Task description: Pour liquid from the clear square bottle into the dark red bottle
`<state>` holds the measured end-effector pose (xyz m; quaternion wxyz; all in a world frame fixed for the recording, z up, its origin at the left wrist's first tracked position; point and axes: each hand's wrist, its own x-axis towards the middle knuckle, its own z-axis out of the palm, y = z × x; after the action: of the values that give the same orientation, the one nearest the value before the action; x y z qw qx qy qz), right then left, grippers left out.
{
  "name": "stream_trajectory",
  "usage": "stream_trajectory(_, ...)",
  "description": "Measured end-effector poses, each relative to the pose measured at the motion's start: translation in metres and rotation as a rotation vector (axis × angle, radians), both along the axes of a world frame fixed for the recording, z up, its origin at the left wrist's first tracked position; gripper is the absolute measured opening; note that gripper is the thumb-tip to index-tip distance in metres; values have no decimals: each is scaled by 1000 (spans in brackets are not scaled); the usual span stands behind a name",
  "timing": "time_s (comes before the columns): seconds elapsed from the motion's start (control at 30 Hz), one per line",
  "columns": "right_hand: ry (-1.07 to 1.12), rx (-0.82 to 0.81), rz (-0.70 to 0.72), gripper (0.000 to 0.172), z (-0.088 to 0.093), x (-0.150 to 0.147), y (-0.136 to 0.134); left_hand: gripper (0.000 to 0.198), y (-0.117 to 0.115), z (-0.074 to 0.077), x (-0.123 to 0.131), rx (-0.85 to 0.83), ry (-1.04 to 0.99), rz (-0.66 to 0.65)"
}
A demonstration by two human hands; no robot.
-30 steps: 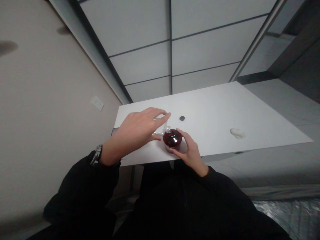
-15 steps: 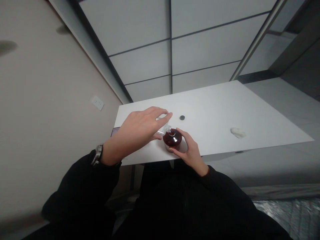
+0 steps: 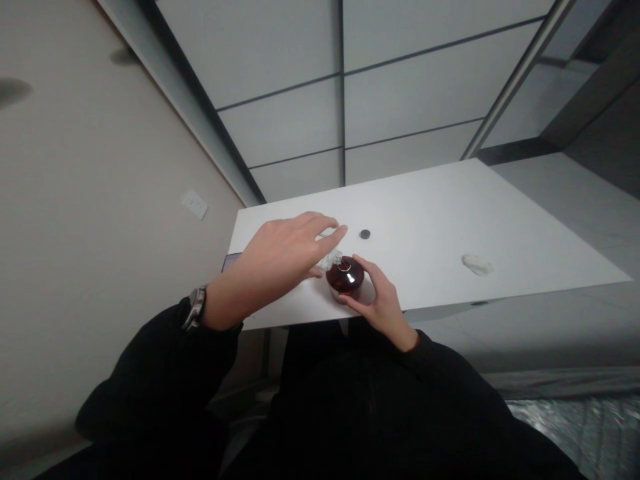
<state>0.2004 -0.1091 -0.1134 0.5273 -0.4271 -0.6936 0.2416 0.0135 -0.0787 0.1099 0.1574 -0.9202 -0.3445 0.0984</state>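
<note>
My left hand (image 3: 295, 247) is closed around a small clear bottle (image 3: 331, 259), tilted with its neck down to the right. The mouth of that bottle lies right at the opening of a dark reddish-brown bottle (image 3: 349, 275). My right hand (image 3: 381, 303) grips the brown bottle from its right side, thumb at the near side and fingers at the far side. The brown bottle stands on the white table (image 3: 430, 220). Most of the clear bottle's body is hidden behind my left hand. Whether liquid runs between the two, I cannot tell.
A small dark round cap (image 3: 365, 235) lies beyond the bottles. Crumpled white tissue (image 3: 477, 265) rests toward the table's right. A dark-edged flat object (image 3: 230, 261) shows partly beside my left wrist. White panelled doors (image 3: 295, 127) stand behind the table, a wall (image 3: 100, 253) at left.
The clear bottle has turned or tipped slightly in my left hand, its neck still at the brown bottle's opening. My right hand and the brown bottle have stayed in place.
</note>
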Motion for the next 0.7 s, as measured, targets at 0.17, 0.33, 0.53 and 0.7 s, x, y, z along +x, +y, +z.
stream_trajectory(0.17, -4, -11, -5, 73, 1, 0, 0, 53, -2, 1, 3, 13, 18, -14)
stream_trajectory(0.33, -3, -2, -4, 74, 0, 0, 0, 55, -3, 3, 6, 1, 44, 3)
stream_trajectory(0.53, -4, -13, -8, 73, 0, 0, 0, 53, -3, 3, 7, 4, 35, -21)
stream_trajectory(0.7, -3, -11, -11, 74, 1, 0, 0, 50, -3, 3, 10, 22, 55, -38)
